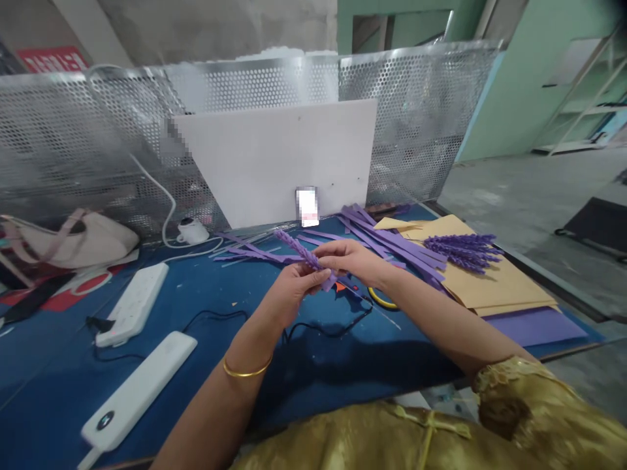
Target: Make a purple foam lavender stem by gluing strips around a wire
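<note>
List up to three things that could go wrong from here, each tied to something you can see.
The black cable lying near the left hand could get snagged.
The right forearm is close to the brown paper and might nudge it and the purple flower bunch on top.
The phone standing before the white board may topple if bumped.

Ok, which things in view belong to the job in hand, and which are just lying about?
Likely part of the job:
purple sprig, in left hand and right hand
loose purple strips
purple sheet
piled purple sprigs

Apparently just lying about:
pale handbag
white power strip
</note>
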`<state>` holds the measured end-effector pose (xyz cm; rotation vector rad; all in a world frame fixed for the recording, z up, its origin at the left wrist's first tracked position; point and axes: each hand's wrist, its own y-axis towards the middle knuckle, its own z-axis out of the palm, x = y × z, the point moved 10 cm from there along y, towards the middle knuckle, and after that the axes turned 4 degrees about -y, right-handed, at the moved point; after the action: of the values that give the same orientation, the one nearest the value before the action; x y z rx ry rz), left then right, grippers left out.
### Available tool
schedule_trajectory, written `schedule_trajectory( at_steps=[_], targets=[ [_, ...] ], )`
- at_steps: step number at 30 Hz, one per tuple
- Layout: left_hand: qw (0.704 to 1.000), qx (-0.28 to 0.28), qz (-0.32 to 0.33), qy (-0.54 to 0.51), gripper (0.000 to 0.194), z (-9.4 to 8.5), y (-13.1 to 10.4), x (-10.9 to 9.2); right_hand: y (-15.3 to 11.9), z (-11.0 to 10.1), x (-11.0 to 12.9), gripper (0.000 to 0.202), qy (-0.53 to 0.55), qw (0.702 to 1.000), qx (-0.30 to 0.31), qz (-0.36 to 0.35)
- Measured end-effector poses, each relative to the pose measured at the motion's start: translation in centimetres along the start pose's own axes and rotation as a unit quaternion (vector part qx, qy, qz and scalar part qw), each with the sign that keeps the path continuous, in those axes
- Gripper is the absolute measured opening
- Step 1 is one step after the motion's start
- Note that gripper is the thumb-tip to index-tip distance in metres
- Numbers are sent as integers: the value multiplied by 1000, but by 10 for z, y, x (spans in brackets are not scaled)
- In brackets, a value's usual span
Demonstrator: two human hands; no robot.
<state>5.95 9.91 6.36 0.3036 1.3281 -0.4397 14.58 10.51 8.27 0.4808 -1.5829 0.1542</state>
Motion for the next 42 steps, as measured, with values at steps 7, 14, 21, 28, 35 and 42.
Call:
schedule_trajectory(
  at_steps=[7,14,21,28,35,42],
  targets=[
    [998,-33,-57,-10,28,-17,5,31,10,4,-30,26,140,988,27,52],
    [981,-40,-158,-109,30,-10,4,61,9,11,-52,28,156,973,128,115],
    [980,-48,-154,-116,30,-18,9,64,16,3,-66,19,188,972,50,134],
    [980,-59,-138,-133,29,-20,8,63,12,3,-67,29,177,972,66,141],
    [983,-60,-104,-136,42,-20,9,53,16,-7,-55,27,205,973,27,108],
    [984,-59,-107,-128,23,-19,7,53,16,-16,-57,33,208,971,1,116]
  ],
)
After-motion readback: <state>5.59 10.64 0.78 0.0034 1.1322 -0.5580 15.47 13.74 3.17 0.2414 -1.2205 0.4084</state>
